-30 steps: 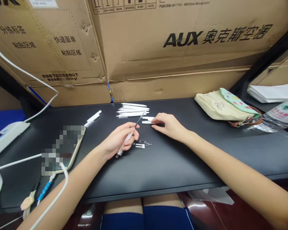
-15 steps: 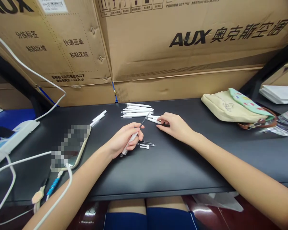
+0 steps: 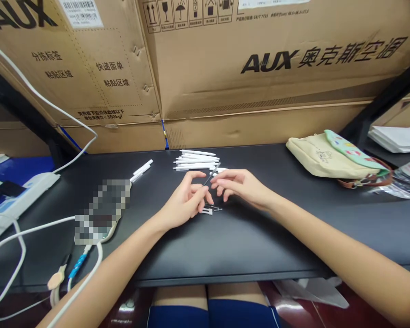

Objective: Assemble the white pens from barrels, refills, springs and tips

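My left hand (image 3: 186,200) pinches a thin dark pen refill (image 3: 207,179) between thumb and fingers, its clear end slanting up and away. Whether a white barrel is also in that palm is hidden. Close by on the right, my right hand (image 3: 242,187) has its fingers loosely bent and apart, fingertips beside the refill, with nothing visible in them. Behind the hands lies a pile of white pens (image 3: 196,160). Under my left fingers, small parts rest on the table, including a white clip-like piece (image 3: 207,211) and short refill-like pieces partly hidden.
On the left are two white pens (image 3: 142,168), a phone (image 3: 107,205), white cables (image 3: 30,223) and a power strip (image 3: 23,200). A cream pouch (image 3: 317,157) sits at the right on the black table (image 3: 259,255). Large cardboard boxes (image 3: 259,91) stand behind.
My right hand has moved left and slightly down from the white pens to beside the refill. My left hand has turned, and the white barrel seen in it earlier no longer shows.
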The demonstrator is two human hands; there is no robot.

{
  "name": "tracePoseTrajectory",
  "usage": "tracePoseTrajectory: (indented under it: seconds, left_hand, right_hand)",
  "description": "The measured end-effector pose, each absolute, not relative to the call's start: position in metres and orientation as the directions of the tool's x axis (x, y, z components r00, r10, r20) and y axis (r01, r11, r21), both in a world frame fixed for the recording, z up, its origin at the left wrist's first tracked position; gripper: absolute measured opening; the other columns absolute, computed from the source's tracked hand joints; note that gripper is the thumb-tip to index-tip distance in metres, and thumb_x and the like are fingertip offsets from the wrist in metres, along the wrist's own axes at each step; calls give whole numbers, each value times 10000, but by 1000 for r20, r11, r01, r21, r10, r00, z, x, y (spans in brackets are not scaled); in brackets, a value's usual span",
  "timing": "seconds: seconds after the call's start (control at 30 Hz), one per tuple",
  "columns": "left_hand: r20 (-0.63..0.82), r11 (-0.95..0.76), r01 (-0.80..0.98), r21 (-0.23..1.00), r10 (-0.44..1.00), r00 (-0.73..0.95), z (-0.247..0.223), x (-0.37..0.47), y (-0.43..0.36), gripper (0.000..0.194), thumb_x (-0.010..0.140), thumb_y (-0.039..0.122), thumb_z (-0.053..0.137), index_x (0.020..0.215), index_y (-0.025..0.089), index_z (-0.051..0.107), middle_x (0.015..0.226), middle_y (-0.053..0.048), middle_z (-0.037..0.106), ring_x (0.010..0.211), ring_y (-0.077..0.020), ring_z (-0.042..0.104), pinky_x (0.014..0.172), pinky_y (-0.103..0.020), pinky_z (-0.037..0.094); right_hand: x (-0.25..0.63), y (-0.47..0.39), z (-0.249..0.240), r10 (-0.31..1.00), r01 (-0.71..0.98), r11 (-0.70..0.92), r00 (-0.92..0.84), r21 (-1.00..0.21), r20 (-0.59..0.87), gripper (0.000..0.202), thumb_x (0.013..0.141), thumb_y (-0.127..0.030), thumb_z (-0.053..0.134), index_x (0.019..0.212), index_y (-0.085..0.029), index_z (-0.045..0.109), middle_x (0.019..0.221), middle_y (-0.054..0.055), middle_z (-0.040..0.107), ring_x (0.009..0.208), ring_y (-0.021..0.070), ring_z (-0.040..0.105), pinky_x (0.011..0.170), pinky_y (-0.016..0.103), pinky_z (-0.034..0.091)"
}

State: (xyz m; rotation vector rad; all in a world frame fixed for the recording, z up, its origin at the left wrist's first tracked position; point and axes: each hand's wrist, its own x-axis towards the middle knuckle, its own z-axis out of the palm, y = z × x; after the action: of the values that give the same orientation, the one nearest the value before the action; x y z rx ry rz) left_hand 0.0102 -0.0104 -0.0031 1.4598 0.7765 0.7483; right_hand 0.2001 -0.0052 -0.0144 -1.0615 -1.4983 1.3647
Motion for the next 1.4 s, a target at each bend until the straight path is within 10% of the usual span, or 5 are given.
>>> tracePoseTrajectory:
  seconds: [0.47, 0.83, 0.97, 1.07, 1.4]
  left_hand:
    - [-242, 225, 99, 969, 807, 539, 14, 24, -16, 419, 894, 537, 386, 1148, 204, 369, 482, 75, 450, 348, -28, 191, 355, -119, 141]
    - [-111, -2, 231, 973, 873, 474, 13, 30, -17, 628, 906, 584, 254, 1394, 190, 226, 629, -9, 566, 456, -112, 437, 431, -199, 335]
    - [302, -433, 676, 596, 901, 311, 19, -14, -17, 588, 870, 482, 424, 1349, 142, 405, 1250, -173, 544, 1191, -288, 459, 1000, -431, 354]
    - [376, -188, 947, 260, 923, 80, 15, -59, -16, 651, 866, 462, 370, 1374, 55, 386, 1443, -243, 329, 1339, -398, 260, 1074, -560, 188]
    - [260, 87, 974, 209, 955, -141, 16, -130, -34, 749, 824, 529, 319, 1387, 35, 341, 1379, -238, 427, 1266, -406, 405, 1028, -577, 298]
  right_hand:
    - [187, -18, -9, 895, -135, 25, -439, -991, 82, 242, 685, -340, 747, 783, -159, 619, 561, -9, 650, 530, 122, 616, 522, 240, 464]
    - [183, -19, -9, 944, -146, 40, -319, -989, 85, 255, 627, -324, 779, 732, -152, 622, 541, -23, 620, 487, 97, 567, 482, 225, 455]
    - [187, -16, -7, 972, -184, 80, -203, -980, 118, 241, 588, -295, 798, 674, -148, 628, 673, 2, 641, 580, 96, 564, 477, 212, 455]
    - [191, -14, -6, 983, -197, 69, -153, -978, 100, 250, 574, -297, 804, 660, -144, 626, 690, 21, 644, 629, 124, 588, 489, 233, 480]
    - [196, -14, -14, 993, -212, 36, -104, -977, 60, 295, 546, -332, 823, 686, -149, 639, 672, 24, 637, 639, 135, 596, 511, 250, 498]
